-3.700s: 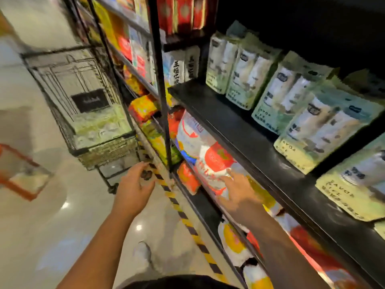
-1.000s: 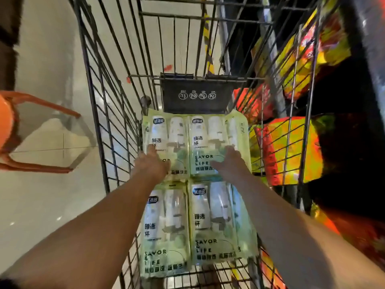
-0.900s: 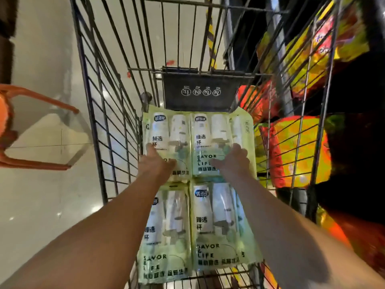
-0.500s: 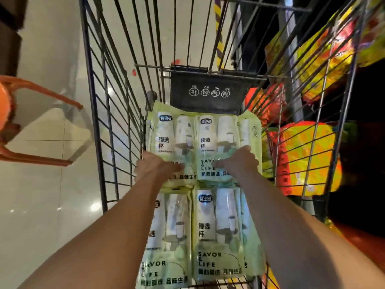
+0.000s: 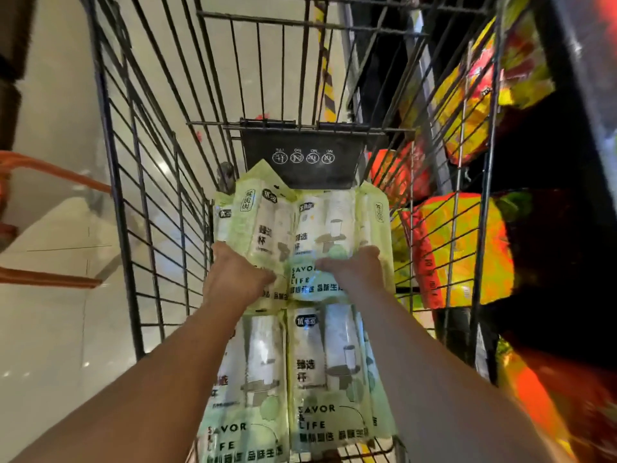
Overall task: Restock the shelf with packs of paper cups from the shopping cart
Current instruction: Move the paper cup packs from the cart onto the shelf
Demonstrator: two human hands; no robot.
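Nearest us, two packs of paper cups (image 5: 302, 379) lie flat in the shopping cart (image 5: 147, 182). Beyond them, our left hand (image 5: 235, 279) and right hand (image 5: 355, 270) have fingers clamped on the far packs (image 5: 300, 228), tilting them up, probably to carry to the shelf (image 5: 567, 202).

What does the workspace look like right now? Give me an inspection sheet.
Surface: wire shopping cart, standing on a pale glossy floor.
Job's things: far packs of paper cups tilted up; near packs lie flat in the cart.
Clutter: nothing seen inside the cart besides the packs.
Grippers: left hand and right hand each grip the far packs' lower edge.
Cables: nothing seen.
Surroundings: bright snack bags on dark shelving to the right; orange frame at left.
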